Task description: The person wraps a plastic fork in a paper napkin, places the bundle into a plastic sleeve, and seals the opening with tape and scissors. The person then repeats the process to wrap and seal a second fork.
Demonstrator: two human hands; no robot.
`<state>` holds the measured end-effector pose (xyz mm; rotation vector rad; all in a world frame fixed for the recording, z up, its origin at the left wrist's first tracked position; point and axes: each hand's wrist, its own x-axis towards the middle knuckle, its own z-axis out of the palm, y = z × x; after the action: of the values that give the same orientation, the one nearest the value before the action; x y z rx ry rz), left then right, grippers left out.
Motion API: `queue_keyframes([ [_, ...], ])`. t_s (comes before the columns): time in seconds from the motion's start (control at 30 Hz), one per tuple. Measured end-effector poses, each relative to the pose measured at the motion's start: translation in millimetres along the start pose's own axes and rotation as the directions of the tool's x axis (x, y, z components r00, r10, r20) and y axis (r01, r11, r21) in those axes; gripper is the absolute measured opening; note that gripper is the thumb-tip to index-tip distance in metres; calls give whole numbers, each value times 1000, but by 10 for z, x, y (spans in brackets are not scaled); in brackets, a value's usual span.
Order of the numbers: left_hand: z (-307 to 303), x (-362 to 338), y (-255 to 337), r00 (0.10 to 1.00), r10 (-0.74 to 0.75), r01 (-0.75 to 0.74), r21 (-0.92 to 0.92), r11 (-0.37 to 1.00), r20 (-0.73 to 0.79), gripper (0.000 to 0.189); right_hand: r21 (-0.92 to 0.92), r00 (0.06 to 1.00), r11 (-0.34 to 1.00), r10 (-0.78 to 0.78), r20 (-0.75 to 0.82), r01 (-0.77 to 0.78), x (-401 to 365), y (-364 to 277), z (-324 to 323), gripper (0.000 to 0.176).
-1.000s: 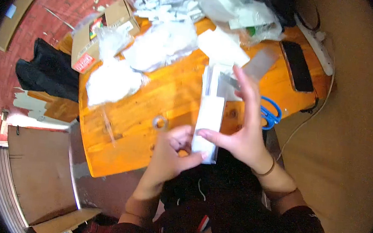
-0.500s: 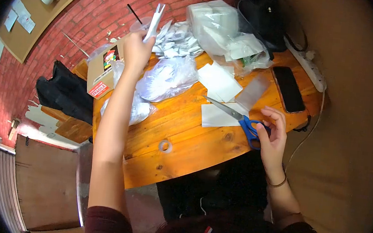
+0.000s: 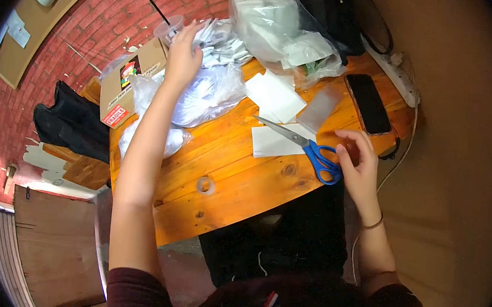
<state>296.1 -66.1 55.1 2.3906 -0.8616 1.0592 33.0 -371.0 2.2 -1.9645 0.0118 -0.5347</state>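
Note:
My left hand (image 3: 183, 57) reaches over a heap of folded white paper packets (image 3: 224, 43), fingers stretched out and nothing visibly gripped. Below it lies a clear plastic bag (image 3: 213, 96) with white contents. Blue-handled scissors (image 3: 312, 150) rest on the table, blades pointing left across a white paper sheet (image 3: 271, 144). Beside their handles hovers my right hand (image 3: 360, 165), fingers loosely curled with the thumb apart, holding nothing I can see. More white sheets (image 3: 276, 97) and a translucent sleeve (image 3: 321, 108) lie just beyond the scissors.
A tape roll (image 3: 205, 186) lies on the wooden table (image 3: 236, 188). Around the edges are a cardboard box (image 3: 133, 82), a plastic cup with a straw (image 3: 169, 27), a large plastic bag (image 3: 265, 24), a phone (image 3: 368, 104), a power strip (image 3: 395, 76) and a black bag (image 3: 326, 18).
My left hand has let go of the folded white packet at the heap, and its fingers have straightened. My right hand has shifted slightly away from the scissors' handles. The whole view has shifted slightly.

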Motion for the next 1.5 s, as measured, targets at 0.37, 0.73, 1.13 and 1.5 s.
queue_keyframes([
  [0.37,-1679,-803,1335,951,73,-27,153,988,-300,36,-407,922,828,-359,142,385,908,149,556,13],
  [0.73,-1791,-1573,1299,773,-606,541,-304,785,-188,41,-821,898,406,-353,265,402,1079,217,834,11],
  [1.13,-1309,-1263,1670,936,-318,349,-266,898,153,30,-112,875,906,-353,333,408,828,-876,479,18],
  [1.5,-913,-1115,2101,866,-364,501,-607,617,344,83,519,750,769,-80,657,-373,791,-944,428,18],
])
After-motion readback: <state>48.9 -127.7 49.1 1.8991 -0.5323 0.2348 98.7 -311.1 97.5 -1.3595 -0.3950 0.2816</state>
